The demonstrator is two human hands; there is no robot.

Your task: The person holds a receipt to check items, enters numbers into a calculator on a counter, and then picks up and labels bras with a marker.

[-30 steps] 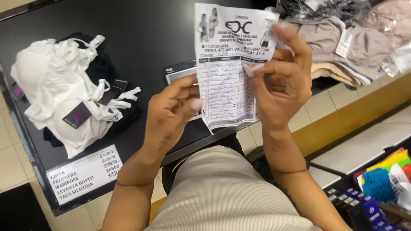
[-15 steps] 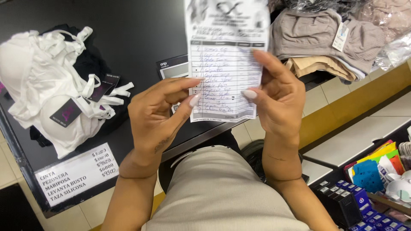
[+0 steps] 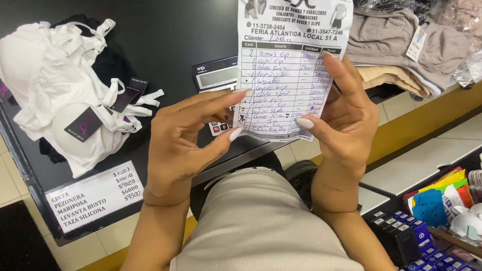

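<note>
Both hands, left hand point(image 3: 188, 138) and right hand point(image 3: 346, 118), pinched the white handwritten paper receipt point(image 3: 288, 70) upright above the far black counter point(image 3: 165, 35), mostly filled in, grey calculator point(image 3: 217, 75) behind it untouched.

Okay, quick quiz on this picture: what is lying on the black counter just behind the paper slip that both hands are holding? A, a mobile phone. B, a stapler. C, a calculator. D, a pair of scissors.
C: a dark calculator with a grey display lies on the black counter, partly hidden by the handwritten paper slip held between the left hand and the right hand.
</note>
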